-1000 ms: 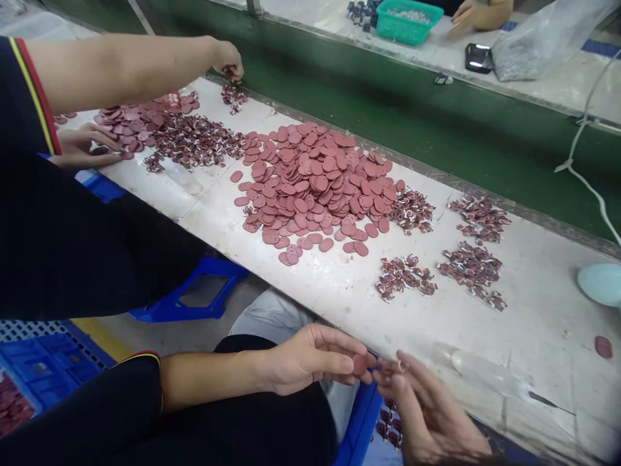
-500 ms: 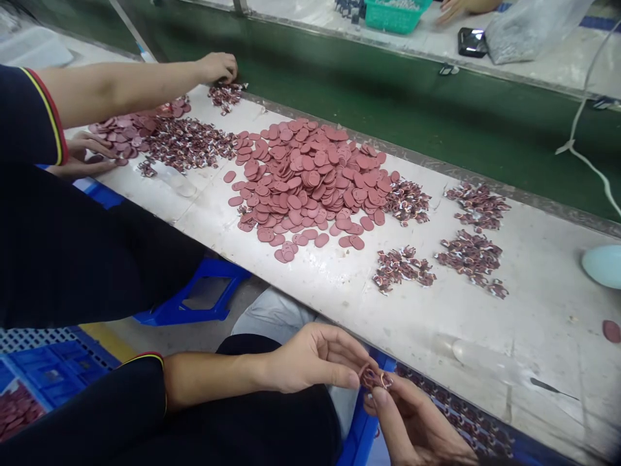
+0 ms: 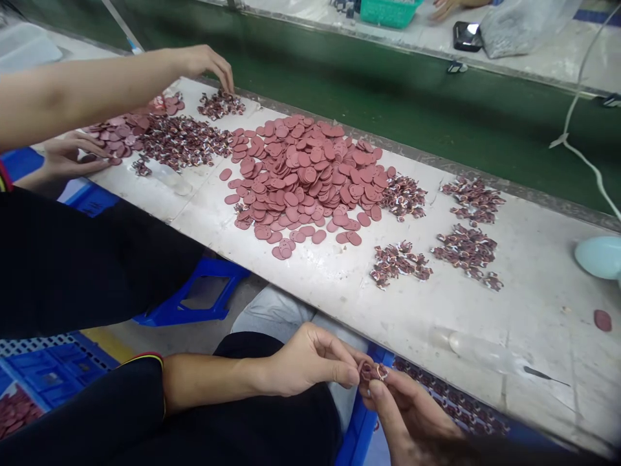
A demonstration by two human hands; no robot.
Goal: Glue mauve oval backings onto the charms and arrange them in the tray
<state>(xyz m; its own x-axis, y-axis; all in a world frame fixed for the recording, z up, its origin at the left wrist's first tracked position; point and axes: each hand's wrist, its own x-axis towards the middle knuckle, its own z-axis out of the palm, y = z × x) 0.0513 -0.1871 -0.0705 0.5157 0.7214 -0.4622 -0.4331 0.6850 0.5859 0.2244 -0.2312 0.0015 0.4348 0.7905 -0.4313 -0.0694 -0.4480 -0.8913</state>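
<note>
Between my two hands, off the table's near edge, is a small dark-red looped piece (image 3: pixel 372 371) with a pale ring on it. My left hand (image 3: pixel 315 359) pinches its left end between thumb and fingers. On its right side, my right hand (image 3: pixel 405 404) grips it with thumb and forefinger. Beyond them on the white table (image 3: pixel 334 291) lies a big heap of flat reddish oval pieces (image 3: pixel 310 175). Small dark-red looped pieces lie in several clusters to the right of the heap, one of them a near cluster (image 3: pixel 400 264).
At the left, a co-worker's hands (image 3: pixel 208 65) touch another cluster and ovals. A clear tool with a dark pointed tip (image 3: pixel 485 349) lies near the right front edge. A pale green rounded object (image 3: pixel 599 257) stands far right. Blue crates (image 3: pixel 53 372) and a blue stool (image 3: pixel 198 294) are below.
The co-worker's far hand has lifted slightly from its cluster, and that arm has shifted left. My hands keep the small piece between them, with a slight shift of the fingers. The view has moved a little.
</note>
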